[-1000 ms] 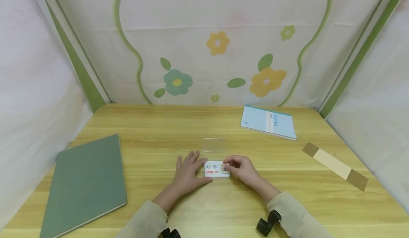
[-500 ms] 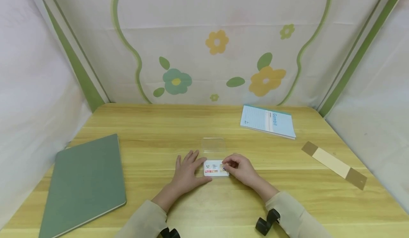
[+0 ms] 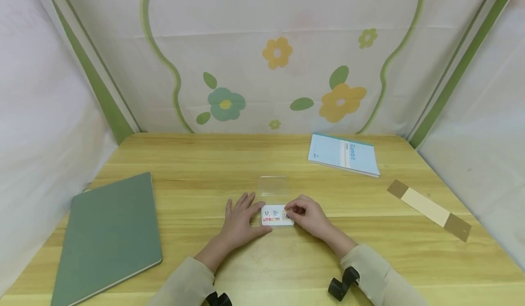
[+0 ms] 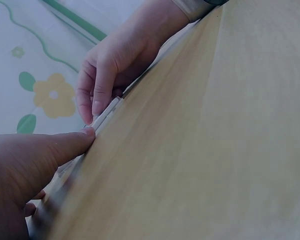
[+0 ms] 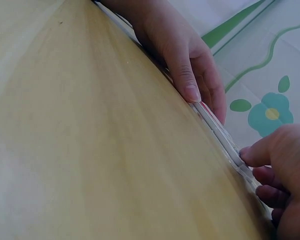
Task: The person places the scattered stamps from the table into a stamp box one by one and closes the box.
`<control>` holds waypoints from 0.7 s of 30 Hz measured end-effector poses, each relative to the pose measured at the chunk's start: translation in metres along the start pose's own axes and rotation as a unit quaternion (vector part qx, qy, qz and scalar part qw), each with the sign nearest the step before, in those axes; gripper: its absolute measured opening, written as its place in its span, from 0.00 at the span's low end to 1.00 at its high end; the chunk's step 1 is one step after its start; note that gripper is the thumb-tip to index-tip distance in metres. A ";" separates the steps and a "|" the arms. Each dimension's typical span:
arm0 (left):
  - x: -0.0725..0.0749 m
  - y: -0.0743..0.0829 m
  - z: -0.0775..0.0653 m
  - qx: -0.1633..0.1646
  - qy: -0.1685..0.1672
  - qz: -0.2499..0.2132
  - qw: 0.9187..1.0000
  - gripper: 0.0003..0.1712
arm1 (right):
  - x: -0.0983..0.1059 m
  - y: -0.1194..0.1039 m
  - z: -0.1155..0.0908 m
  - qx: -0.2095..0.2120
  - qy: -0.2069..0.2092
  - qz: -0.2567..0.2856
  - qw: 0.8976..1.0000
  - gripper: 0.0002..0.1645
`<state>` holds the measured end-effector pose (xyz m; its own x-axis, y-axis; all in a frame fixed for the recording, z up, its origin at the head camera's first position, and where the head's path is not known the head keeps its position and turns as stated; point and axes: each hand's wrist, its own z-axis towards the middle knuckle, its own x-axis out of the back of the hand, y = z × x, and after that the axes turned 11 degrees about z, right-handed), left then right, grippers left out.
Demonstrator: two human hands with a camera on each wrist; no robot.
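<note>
A flat white card (image 3: 271, 221) with a printed label and a reddish strip lies on the table in the head view. My left hand (image 3: 240, 221) rests at its left end, fingers spread and straight, with forefinger and thumb against opposite edges. At the right end, my right hand (image 3: 310, 217) pinches with thumb and forefinger at a small square piece (image 3: 285, 215) with a yellowish border, partly hidden by the fingertips. The left wrist view shows the right fingertips (image 4: 97, 109) close over the card's edge. A clear plastic cover (image 3: 274, 185) lies just behind the card.
A large green notebook (image 3: 110, 237) lies at the left. A light blue "Gambit" notebook (image 3: 336, 153) is at the back right. A cream strip with brown ends (image 3: 428, 209) lies at the right of the wooden table (image 3: 205, 160). Fabric walls (image 3: 246, 14) enclose the table.
The head view has shifted very slightly. Both hands keep their places at the card, and the small square piece sits slightly further left under the right fingertips.
</note>
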<state>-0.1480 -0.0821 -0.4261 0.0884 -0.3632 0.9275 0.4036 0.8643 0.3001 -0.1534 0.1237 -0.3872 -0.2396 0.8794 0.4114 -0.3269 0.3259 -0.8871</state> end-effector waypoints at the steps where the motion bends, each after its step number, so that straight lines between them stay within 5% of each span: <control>1: 0.000 0.000 0.000 0.000 0.000 0.000 1.000 0.37 | 0.000 0.001 0.000 0.000 0.000 -0.001 1.000 0.05; 7: 0.001 0.001 0.001 -0.001 -0.002 0.002 1.000 0.37 | 0.001 0.019 0.003 -0.001 0.003 -0.011 1.000 0.05; 14: 0.001 -0.001 0.001 -0.002 -0.011 -0.014 1.000 0.39 | 0.008 0.034 0.004 -0.025 0.030 0.036 0.999 0.10; 21: 0.010 -0.016 0.017 0.033 0.036 -0.031 0.998 0.38 | 0.026 0.033 0.022 -0.030 0.048 0.026 0.998 0.20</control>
<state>-0.1690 -0.0938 -0.4183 0.1321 -0.4381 0.8892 0.3500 0.8599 0.3716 -0.1905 0.1500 -0.4015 -0.1643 0.9240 0.3454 -0.2609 0.2970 -0.9186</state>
